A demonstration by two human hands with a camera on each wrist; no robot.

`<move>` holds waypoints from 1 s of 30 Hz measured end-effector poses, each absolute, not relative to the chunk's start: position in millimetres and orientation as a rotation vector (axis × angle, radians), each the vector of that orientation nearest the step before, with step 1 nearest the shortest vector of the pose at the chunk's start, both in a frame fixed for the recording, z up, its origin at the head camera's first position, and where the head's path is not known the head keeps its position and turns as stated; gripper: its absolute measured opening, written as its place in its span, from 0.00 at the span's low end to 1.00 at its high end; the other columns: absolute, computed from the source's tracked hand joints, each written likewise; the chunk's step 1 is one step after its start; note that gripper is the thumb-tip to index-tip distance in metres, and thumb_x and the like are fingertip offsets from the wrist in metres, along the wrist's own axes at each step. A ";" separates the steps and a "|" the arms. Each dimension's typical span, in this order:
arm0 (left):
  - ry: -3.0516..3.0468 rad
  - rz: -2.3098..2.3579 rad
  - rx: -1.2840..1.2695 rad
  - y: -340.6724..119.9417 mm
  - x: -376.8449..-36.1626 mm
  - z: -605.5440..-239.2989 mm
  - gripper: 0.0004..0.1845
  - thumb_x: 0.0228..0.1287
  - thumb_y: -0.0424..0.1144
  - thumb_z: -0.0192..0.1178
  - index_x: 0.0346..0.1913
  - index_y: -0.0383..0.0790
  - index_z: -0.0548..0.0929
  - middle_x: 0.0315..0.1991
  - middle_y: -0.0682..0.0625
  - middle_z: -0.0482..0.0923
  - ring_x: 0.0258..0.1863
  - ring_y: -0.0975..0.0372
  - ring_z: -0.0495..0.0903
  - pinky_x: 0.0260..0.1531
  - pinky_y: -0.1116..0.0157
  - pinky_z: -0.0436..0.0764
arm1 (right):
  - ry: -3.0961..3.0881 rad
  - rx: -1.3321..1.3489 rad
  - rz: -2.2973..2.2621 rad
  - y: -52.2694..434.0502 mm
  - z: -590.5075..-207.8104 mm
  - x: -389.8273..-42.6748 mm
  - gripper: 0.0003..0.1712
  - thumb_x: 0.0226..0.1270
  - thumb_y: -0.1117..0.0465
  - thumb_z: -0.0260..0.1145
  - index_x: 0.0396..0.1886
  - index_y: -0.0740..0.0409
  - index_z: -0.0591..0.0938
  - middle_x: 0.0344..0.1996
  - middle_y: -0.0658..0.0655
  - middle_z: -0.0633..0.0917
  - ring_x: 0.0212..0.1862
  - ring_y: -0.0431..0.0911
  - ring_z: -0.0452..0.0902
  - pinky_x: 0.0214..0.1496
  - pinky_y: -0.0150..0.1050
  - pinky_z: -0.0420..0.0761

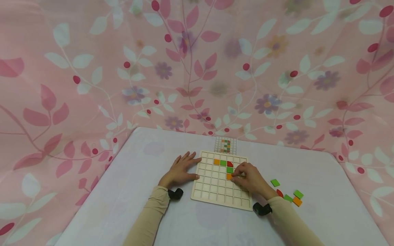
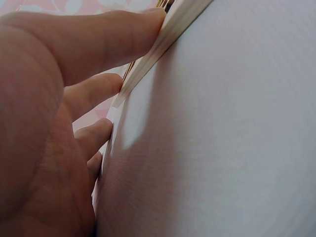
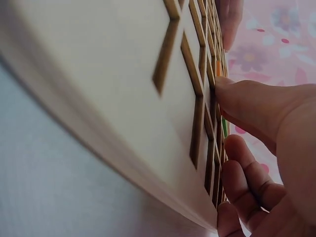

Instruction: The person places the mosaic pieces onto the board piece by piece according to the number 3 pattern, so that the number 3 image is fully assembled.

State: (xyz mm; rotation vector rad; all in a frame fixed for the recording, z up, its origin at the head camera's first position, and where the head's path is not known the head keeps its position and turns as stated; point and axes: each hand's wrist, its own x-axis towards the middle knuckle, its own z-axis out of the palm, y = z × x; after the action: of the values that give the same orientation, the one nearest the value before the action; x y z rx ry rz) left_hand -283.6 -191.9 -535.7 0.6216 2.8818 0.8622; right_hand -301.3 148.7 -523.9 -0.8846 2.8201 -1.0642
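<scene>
A pale wooden grid board (image 1: 204, 188) lies on the table. My left hand (image 1: 181, 169) touches its left edge with spread, mostly straight fingers; in the left wrist view the thumb (image 2: 113, 42) meets the board's side. At the right part of the grid, my right hand (image 1: 250, 178) pinches an orange square tile (image 1: 229, 176) at its cell, thumb and forefinger together. In the right wrist view the thumb (image 3: 247, 101) partly hides that tile. Above it sit a green tile (image 1: 230, 169) and a red rounded piece (image 1: 230, 164), with another green tile (image 1: 223, 163) and orange tile (image 1: 217, 162) leftward.
Behind the board lies a card (image 1: 218, 147) printed with a grid and coloured squares. Right of the right wrist are loose pieces: a green tile (image 1: 275, 182), a red piece (image 1: 279, 193), an orange tile (image 1: 297, 201) and more green ones. A floral curtain (image 1: 197, 68) hangs behind the table.
</scene>
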 end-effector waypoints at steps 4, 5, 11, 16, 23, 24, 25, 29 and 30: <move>2.884 0.853 0.618 -191.2 -283.6 -534.0 0.41 0.62 0.59 0.63 0.76 0.53 0.63 0.80 0.49 0.48 0.80 0.51 0.39 0.74 0.43 0.38 | 2.794 -0.862 -1.106 149.4 -524.3 -303.2 0.06 0.55 0.56 0.78 0.29 0.43 0.87 0.37 0.44 0.81 0.45 0.43 0.75 0.51 0.47 0.76; 2.884 0.852 0.620 -191.1 -283.7 -533.6 0.41 0.62 0.59 0.63 0.76 0.53 0.63 0.80 0.48 0.48 0.80 0.51 0.39 0.74 0.43 0.38 | 2.790 -0.853 -1.113 149.9 -525.0 -303.7 0.06 0.55 0.55 0.78 0.29 0.42 0.87 0.37 0.45 0.81 0.45 0.43 0.76 0.52 0.48 0.76; 2.888 0.829 0.631 -191.3 -283.8 -532.9 0.40 0.63 0.59 0.62 0.76 0.52 0.63 0.80 0.47 0.48 0.80 0.50 0.40 0.74 0.43 0.39 | 2.761 -0.805 -1.160 152.6 -529.7 -304.9 0.06 0.55 0.53 0.78 0.30 0.42 0.87 0.39 0.45 0.81 0.48 0.44 0.76 0.56 0.51 0.76; 2.885 0.825 0.624 -191.3 -283.2 -533.0 0.41 0.63 0.59 0.62 0.76 0.54 0.63 0.80 0.48 0.48 0.80 0.51 0.40 0.75 0.43 0.39 | 2.725 -0.772 -1.216 152.7 -530.3 -304.5 0.07 0.54 0.53 0.78 0.31 0.43 0.88 0.40 0.45 0.81 0.50 0.46 0.76 0.60 0.55 0.74; 2.889 0.851 0.621 -191.7 -284.0 -536.0 0.41 0.62 0.60 0.63 0.76 0.53 0.64 0.80 0.48 0.49 0.80 0.50 0.40 0.74 0.42 0.39 | 2.710 -0.717 -1.240 153.6 -534.1 -304.7 0.08 0.54 0.52 0.78 0.34 0.43 0.88 0.41 0.45 0.81 0.52 0.47 0.76 0.63 0.56 0.75; 2.892 0.852 0.624 -191.8 -284.1 -536.5 0.40 0.62 0.60 0.63 0.76 0.53 0.64 0.80 0.48 0.49 0.80 0.50 0.40 0.74 0.42 0.39 | 2.706 -0.713 -1.243 153.9 -534.4 -304.8 0.08 0.54 0.52 0.78 0.34 0.42 0.88 0.41 0.45 0.81 0.52 0.46 0.75 0.63 0.56 0.74; 2.893 0.855 0.624 -191.8 -284.0 -536.7 0.41 0.62 0.60 0.63 0.75 0.53 0.64 0.79 0.48 0.49 0.80 0.50 0.40 0.74 0.42 0.39 | 2.700 -0.707 -1.250 154.1 -534.8 -305.0 0.09 0.54 0.52 0.78 0.34 0.42 0.88 0.41 0.45 0.81 0.52 0.46 0.75 0.63 0.56 0.74; 2.895 0.848 0.625 -191.8 -283.9 -536.5 0.41 0.62 0.60 0.63 0.76 0.54 0.64 0.80 0.48 0.49 0.80 0.50 0.40 0.74 0.42 0.39 | 2.684 -0.688 -1.248 155.5 -535.7 -306.1 0.10 0.54 0.50 0.78 0.35 0.40 0.87 0.42 0.44 0.80 0.54 0.46 0.74 0.65 0.55 0.72; 2.893 0.849 0.627 -191.8 -284.0 -536.5 0.41 0.62 0.60 0.63 0.76 0.54 0.64 0.80 0.48 0.49 0.80 0.51 0.40 0.74 0.43 0.39 | 2.680 -0.685 -1.242 156.1 -536.0 -306.6 0.10 0.54 0.49 0.78 0.36 0.39 0.87 0.42 0.44 0.80 0.54 0.47 0.74 0.65 0.55 0.72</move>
State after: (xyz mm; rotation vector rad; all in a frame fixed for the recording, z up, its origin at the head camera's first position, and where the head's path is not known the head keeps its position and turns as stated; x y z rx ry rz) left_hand -284.0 -191.8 -536.5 0.6269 2.8930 0.8490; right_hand -306.6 156.1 -536.0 -0.6851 2.6803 -1.2421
